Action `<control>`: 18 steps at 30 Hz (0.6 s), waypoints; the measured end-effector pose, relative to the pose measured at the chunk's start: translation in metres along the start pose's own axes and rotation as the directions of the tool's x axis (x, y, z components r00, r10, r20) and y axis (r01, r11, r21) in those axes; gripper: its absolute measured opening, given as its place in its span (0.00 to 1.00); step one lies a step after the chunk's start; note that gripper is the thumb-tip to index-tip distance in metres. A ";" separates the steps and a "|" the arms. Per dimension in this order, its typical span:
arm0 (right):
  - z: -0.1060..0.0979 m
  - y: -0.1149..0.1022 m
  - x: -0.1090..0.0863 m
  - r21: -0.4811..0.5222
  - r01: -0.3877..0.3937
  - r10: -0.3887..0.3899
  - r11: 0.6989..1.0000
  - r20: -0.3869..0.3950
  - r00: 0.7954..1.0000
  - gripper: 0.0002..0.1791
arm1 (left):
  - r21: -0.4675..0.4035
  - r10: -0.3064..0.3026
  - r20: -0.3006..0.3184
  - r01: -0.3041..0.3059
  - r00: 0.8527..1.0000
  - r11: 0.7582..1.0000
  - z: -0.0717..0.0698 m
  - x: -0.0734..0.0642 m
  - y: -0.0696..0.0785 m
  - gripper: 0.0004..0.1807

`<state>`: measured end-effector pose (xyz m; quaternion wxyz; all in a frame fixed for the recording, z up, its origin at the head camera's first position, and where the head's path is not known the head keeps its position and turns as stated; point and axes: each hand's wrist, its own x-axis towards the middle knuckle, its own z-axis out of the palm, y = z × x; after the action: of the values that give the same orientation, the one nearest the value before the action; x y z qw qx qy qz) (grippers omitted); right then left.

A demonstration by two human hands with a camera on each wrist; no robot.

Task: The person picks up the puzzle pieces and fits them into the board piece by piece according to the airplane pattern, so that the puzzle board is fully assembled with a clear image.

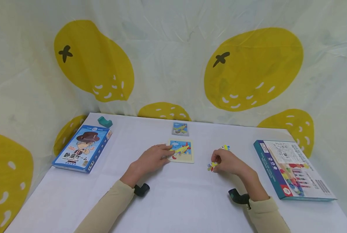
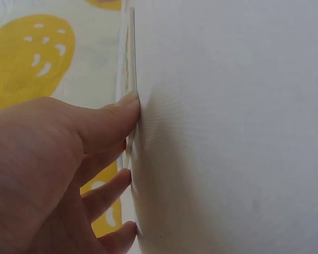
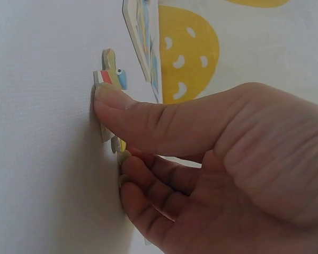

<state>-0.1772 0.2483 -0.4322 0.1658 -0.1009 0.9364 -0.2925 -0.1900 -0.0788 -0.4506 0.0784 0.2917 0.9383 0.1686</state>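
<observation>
A square puzzle board (image 1: 192, 152) with a yellow airplane picture lies flat mid-table. My left hand (image 1: 155, 157) rests at its left side, fingertips reaching over the picture. In the left wrist view, the thumb of my left hand (image 2: 47, 153) touches the board's edge (image 2: 131, 58), and the other fingers are spread loosely. To the right of the board, my right hand (image 1: 229, 161) pinches a small colourful jigsaw piece (image 1: 212, 166) close to the tabletop. Red and white stripes show on a jigsaw piece (image 3: 102, 76) by the thumb; the fingers partly hide the pieces there.
More puzzle pieces (image 1: 226, 147) lie just beyond my right hand. A smaller airplane picture tile (image 1: 180, 129) sits behind the board. At the left are a blue game box (image 1: 81, 149) and a teal curved object (image 1: 105, 122); a flat paint box (image 1: 296, 171) lies right.
</observation>
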 end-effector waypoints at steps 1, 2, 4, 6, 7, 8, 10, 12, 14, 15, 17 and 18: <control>0.000 0.000 0.000 0.009 -0.002 0.002 1.000 0.001 1.000 0.14 | 0.003 0.000 0.000 0.000 1.000 1.000 0.000 0.000 0.000 0.25; 0.000 0.000 0.000 0.019 -0.005 0.005 1.000 0.002 1.000 0.14 | 0.005 0.000 0.000 0.000 1.000 1.000 0.000 0.000 0.000 0.26; 0.000 0.001 0.000 0.032 -0.003 0.003 0.999 0.007 1.000 0.13 | 0.008 0.001 -0.001 -0.001 1.000 1.000 0.001 0.000 0.000 0.26; 0.000 0.000 0.000 0.048 0.001 -0.001 0.999 0.009 1.000 0.12 | 0.009 0.002 -0.003 -0.002 1.000 1.000 0.001 0.000 0.000 0.26; -0.001 0.000 0.000 0.054 0.009 -0.009 0.999 0.009 1.000 0.11 | 0.008 0.005 -0.006 -0.005 1.000 1.000 0.001 0.000 0.000 0.26; 0.000 0.000 0.000 0.057 0.018 -0.018 0.998 0.008 1.000 0.10 | 0.008 0.003 -0.005 -0.003 1.000 1.000 0.001 0.000 -0.001 0.26; 0.000 0.000 0.001 0.070 0.040 -0.041 0.997 0.006 0.999 0.09 | 0.007 0.006 -0.009 -0.006 1.000 1.000 0.001 0.000 -0.001 0.25; 0.001 0.000 0.002 0.088 0.051 -0.051 0.995 0.000 0.999 0.08 | 0.006 0.006 -0.011 -0.006 1.000 1.000 0.001 0.000 -0.002 0.25; 0.002 0.000 0.004 0.104 0.059 -0.058 0.993 -0.006 0.998 0.08 | 0.005 0.005 -0.009 -0.005 1.000 1.000 0.002 0.001 -0.002 0.25; 0.003 0.000 0.005 0.110 0.068 -0.067 0.992 -0.009 0.998 0.08 | 0.003 0.005 -0.008 -0.005 1.000 1.000 0.003 0.001 -0.003 0.25; 0.005 0.000 0.006 0.120 0.080 -0.079 0.989 -0.014 0.997 0.08 | -0.002 0.005 -0.007 -0.005 1.000 1.000 0.003 0.001 -0.003 0.25; 0.006 0.000 0.007 0.123 0.085 -0.084 0.989 -0.018 0.996 0.08 | -0.002 0.005 -0.006 -0.005 1.000 1.000 0.003 0.001 -0.003 0.25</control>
<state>-0.1817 0.2437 -0.4386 0.1533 -0.1282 0.9124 -0.3573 -0.1919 -0.0796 -0.4551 0.0752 0.2935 0.9376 0.1706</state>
